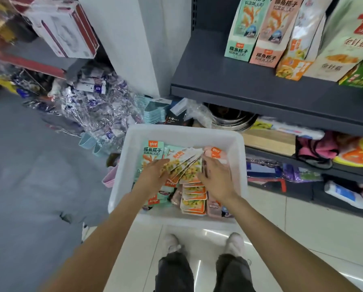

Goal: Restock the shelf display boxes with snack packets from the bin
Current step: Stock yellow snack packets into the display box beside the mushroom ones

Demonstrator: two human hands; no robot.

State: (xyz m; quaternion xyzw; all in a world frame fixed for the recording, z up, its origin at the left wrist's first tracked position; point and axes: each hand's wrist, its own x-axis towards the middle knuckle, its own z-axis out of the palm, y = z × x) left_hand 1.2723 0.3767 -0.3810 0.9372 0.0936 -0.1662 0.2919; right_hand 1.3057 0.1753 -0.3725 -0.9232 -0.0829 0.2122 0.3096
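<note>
Both my arms reach down into the white bin (177,132) on the floor in front of my feet. My left hand (155,172) is curled round the lower end of a fanned bunch of orange-and-yellow packets (183,165), gripping them so they spread up and to the right above the rest of the stock. My right hand (216,178) lies just beside that fan on its right, palm down with fingers extended over the pink packets (215,153) along the bin's right side; whether it pinches anything underneath I cannot tell.

Below the fan, between my two wrists, a row of more orange packets (194,199) lies overlapped toward the bin's near wall. A large mint-green packet (152,153) lies flat at the far left of the bin, partly under my left hand.

Up to the right, the dark grey shelf (239,81) carries the display boxes: a mint-green box (247,28), a pink box (275,32) touching it, then an orange-and-white box (298,45) and a pale green box (342,45) further right. They stand well apart from the bin, higher than my hands.

Behind the bin, under the shelf, sit stacked metal bowls (231,119) and teal containers (155,111). A heap of clear-wrapped goods (96,106) crowds the floor to the left. My two shoes (172,242) stand just near the bin's front wall.
</note>
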